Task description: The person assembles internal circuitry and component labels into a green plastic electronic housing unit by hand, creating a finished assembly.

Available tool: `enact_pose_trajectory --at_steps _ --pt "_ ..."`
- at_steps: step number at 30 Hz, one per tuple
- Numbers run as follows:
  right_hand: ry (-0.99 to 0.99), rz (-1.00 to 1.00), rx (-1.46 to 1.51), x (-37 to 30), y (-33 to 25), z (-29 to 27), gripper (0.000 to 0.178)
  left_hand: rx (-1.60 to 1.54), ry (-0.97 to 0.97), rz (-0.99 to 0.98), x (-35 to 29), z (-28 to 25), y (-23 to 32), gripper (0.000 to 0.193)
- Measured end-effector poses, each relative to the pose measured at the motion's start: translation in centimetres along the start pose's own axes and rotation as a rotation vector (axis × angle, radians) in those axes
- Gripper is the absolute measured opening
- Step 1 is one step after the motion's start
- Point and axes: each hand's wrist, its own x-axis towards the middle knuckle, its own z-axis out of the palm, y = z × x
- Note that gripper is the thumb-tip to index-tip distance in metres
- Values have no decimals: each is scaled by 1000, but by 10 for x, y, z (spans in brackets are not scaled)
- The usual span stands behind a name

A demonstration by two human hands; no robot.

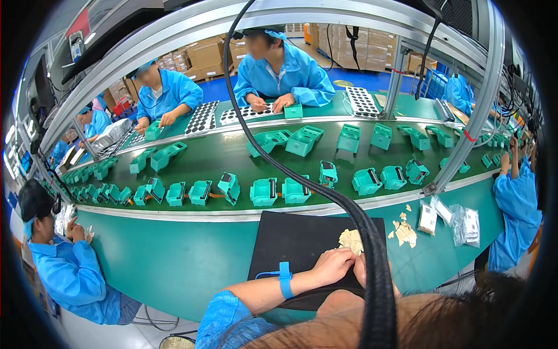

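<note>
A thick black cable (376, 279) is running from the top of the view to its lower edge, covering most of the right hand (360, 270) and bordering the beige pile (350, 239). Dark hair (465, 314) is filling part of the lower right. A metal frame (474, 110) is standing over the conveyor belt (215, 163), which is carrying two rows of turquoise housings: a near row of boxy units (264, 192) with dark parts, and a far row of longer units (304, 141). Across the belt, a co-worker (285, 75) is sitting near white trays (361, 103) with dark round spots. Other co-workers are occupying the left end (70, 279) and the right end (514, 209) of the green surface (174, 244). Clear plastic bags (465, 225) are lying at the right of the surface, near loose beige chips (405, 233).

The beige pile is lying on the right part of a black mat (290, 238), just beyond the hands. It is showing thin, flat, overlapping pieces with jagged outlines; the loose chips are showing the same colour. The left hand (334, 264), wearing a blue wrist strap (285, 280), is resting beside the pile with its fingers (349, 255) curling inward; whether they are grasping a piece cannot be told. The right fingers are lying behind the cable, their state being indeterminable.
</note>
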Motion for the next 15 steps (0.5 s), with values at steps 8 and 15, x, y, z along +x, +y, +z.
enact_pose_trajectory --at_steps 8,15 --pt "131 123 86 11 -2 -6 11 -110 37 13 1 7 -4 8" --pt "-54 17 -165 6 1 -22 12 20 -23 34 4 11 0 7"
